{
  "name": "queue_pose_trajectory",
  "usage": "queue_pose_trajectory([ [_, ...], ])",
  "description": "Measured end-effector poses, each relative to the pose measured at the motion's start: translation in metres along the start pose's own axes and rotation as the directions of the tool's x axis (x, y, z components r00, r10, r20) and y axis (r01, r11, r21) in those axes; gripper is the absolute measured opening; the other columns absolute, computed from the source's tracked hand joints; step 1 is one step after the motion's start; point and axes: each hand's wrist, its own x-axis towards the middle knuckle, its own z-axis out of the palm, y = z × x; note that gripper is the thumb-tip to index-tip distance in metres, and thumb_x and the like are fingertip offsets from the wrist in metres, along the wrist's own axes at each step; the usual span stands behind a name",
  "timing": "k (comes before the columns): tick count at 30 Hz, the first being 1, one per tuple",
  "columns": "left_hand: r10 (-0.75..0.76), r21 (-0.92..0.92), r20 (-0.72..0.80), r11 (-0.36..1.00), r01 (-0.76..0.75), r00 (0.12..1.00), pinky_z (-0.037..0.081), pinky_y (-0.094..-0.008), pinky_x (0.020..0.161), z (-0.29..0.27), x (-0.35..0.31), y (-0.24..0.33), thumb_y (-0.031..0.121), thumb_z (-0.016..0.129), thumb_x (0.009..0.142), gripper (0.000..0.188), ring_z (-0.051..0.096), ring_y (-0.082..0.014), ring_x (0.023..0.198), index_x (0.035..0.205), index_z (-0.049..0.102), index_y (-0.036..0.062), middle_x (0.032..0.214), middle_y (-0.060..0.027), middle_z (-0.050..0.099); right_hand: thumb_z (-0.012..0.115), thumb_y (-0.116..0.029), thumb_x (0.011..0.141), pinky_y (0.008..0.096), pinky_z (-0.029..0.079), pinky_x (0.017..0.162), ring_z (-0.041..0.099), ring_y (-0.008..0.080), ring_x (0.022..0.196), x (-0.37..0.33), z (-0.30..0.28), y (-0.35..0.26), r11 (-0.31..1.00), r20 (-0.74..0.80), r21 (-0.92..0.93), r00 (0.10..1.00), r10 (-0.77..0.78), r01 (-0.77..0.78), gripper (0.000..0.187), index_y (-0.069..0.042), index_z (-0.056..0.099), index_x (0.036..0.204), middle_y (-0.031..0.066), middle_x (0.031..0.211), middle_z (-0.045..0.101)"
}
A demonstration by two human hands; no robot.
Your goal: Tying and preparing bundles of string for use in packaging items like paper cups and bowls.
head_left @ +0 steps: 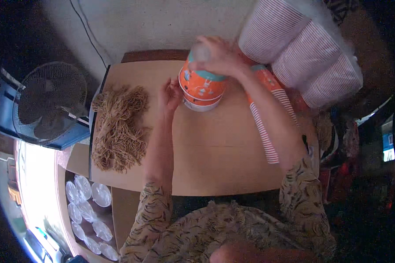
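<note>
A short stack of orange and teal printed paper buckets (203, 90) stands upside down on the table, white rims at the bottom. My left hand (171, 94) is at the stack's left side, near the rims, its fingers curled together; anything in them is too small to make out. Over the top of the stack is my right hand (217, 57), blurred by motion. A pale, blurred round patch shows between its thumb and fingers, and I cannot tell whether it is the bucket's base or a separate thing. A bundle of brown twine (120, 127) lies left of my left forearm.
A long nested row of striped orange cups (264, 127) lies under my right forearm. Wrapped stacks of striped cups (300, 50) stand at the back right. A fan (50, 103) is on the left. Below it, a cardboard box (118, 206) holds several plastic-wrapped round things (87, 210).
</note>
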Motion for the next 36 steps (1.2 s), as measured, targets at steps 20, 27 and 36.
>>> queue_pose_trajectory([
  [20, -0.088, 0.910, 0.394, -0.103, -0.401, 0.915, 0.055, -0.0316, 0.068, 0.065, -0.217, -0.303, 0.003, 0.069, 0.088, 0.010, 0.068, -0.0201, 0.074, 0.097, 0.066, 0.0014, 0.089, -0.0110, 0.069, 0.060, -0.001, 0.082, 0.0370, 0.044, 0.097, 0.056, 0.0246, 0.108, -0.384, -0.014, 0.070, 0.872, -0.754, 0.430, 0.439, 0.489, -0.232, 0.029, 0.000, 0.059, 0.111, 0.0099, 0.110, 0.059],
  [27, -0.010, 0.829, 0.507, -0.270, -0.491, 0.862, 0.056, -0.0333, 0.071, 0.060, -0.222, -0.355, 0.003, 0.072, 0.084, 0.017, 0.070, -0.0238, 0.080, 0.101, 0.068, 0.0030, 0.095, -0.0127, 0.069, 0.063, -0.002, 0.084, 0.0349, 0.045, 0.095, 0.057, 0.0227, 0.106, -0.456, 0.031, 0.158, 0.770, -0.600, 0.568, 0.493, 0.630, -0.292, 0.031, -0.002, 0.058, 0.114, 0.0086, 0.108, 0.059],
  [36, 0.138, 0.806, 0.523, -0.400, -0.436, 0.841, 0.056, -0.0338, 0.067, 0.048, -0.239, -0.372, 0.003, 0.072, 0.084, 0.020, 0.068, -0.0248, 0.078, 0.103, 0.065, 0.0055, 0.095, -0.0104, 0.066, 0.072, -0.009, 0.083, 0.0307, 0.050, 0.075, 0.061, 0.0151, 0.083, -0.454, 0.022, 0.158, 0.711, -0.513, 0.607, 0.507, 0.692, -0.355, 0.020, -0.002, 0.062, 0.099, 0.0052, 0.089, 0.063],
])
